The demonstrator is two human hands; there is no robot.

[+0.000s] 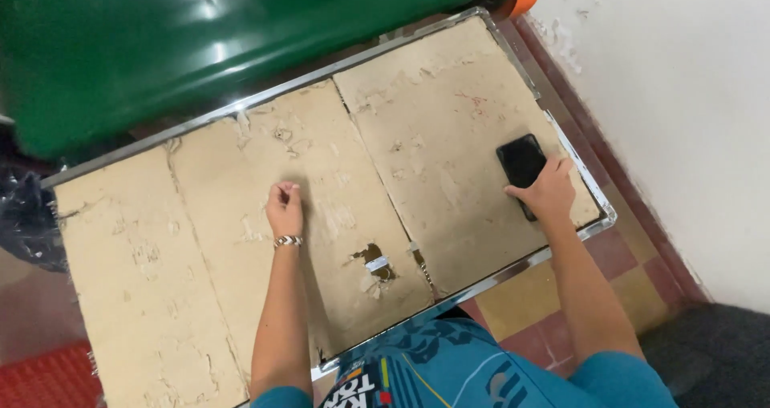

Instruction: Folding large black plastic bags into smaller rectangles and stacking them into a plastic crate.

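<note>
Cardboard sheets [200,240] lie on metal-framed table [579,233]. Left hand [284,208] rests at table centre. Phone [522,167] at 3 o'clock under right hand [549,191]. Barrel [200,39] at 11 o'clock, behind table. Wall [682,95] at 2 o'clock.

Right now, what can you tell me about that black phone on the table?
The black phone is a flat, glossy rectangle with rounded corners and a dark, unlit face. It lies flat on the worn cardboard covering the metal-edged table, near the right end, turned slightly askew. The right hand rests over its lower end, hiding that part. Nothing else touches it. Whether it is the screen or the back that shows cannot be told.
</note>
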